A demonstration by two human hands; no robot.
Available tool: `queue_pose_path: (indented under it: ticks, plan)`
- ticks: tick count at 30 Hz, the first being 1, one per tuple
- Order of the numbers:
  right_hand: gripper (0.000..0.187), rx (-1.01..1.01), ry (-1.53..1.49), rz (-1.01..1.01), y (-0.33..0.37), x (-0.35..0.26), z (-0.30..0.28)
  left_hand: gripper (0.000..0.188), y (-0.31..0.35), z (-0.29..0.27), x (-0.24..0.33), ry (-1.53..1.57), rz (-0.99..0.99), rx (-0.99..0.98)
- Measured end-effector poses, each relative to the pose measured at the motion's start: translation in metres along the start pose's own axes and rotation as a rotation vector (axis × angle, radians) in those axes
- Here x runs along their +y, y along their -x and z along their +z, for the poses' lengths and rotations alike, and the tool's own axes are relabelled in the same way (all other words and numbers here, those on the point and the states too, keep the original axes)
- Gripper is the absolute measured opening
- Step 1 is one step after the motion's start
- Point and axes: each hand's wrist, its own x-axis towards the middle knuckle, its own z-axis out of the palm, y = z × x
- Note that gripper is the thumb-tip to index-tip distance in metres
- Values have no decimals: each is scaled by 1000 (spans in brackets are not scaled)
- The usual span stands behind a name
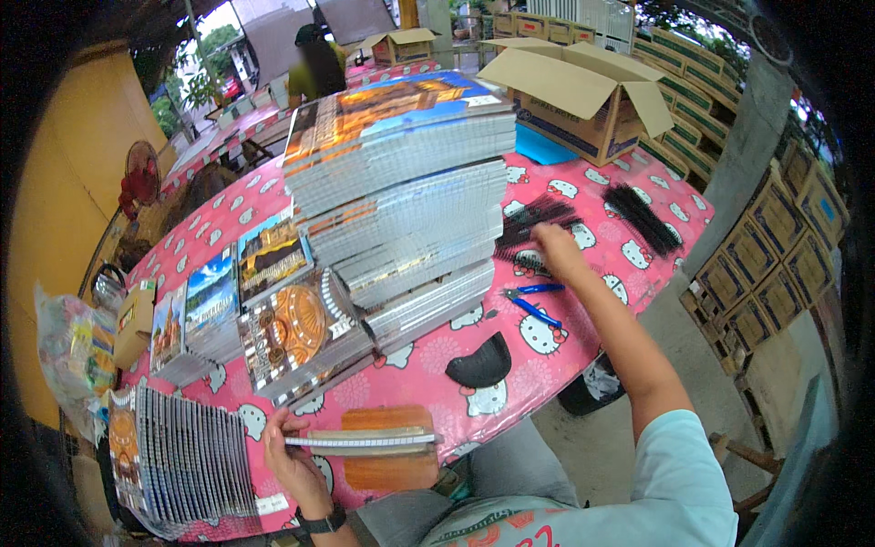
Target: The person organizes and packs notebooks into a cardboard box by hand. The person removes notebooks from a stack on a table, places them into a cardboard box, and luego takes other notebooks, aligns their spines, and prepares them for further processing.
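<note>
My left hand grips the left end of a thin stack of white-edged pages, held on edge over a brown wooden board. My right hand reaches out to a loose pile of black binding coils, fingers bent and closed at the pile's near side; how many coils they pinch is hidden. Blue-handled pliers lie just below that hand. Between my hands sits a black half-round pad. A second bundle of black coils rests farther right.
Tall stacks of picture-covered books rise mid-table. Smaller book piles stand left, with a row of bound notebooks at the near left. An open carton stands at the back; stacked boxes line the right. Another person is far off.
</note>
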Motion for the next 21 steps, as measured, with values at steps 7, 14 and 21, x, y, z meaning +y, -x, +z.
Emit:
queue_pose_path:
  ticks: [7,14,21]
  plan:
    - [32,647,-169,43,3,-3,-105,48,-3,14,7,-401,323,59]
    - [38,-400,-869,-128,100,-171,-164,36,55,58,38,-909,668,-550]
    - [28,-405,-999,-126,121,-215,-126,16,55,65,30,-763,683,-637]
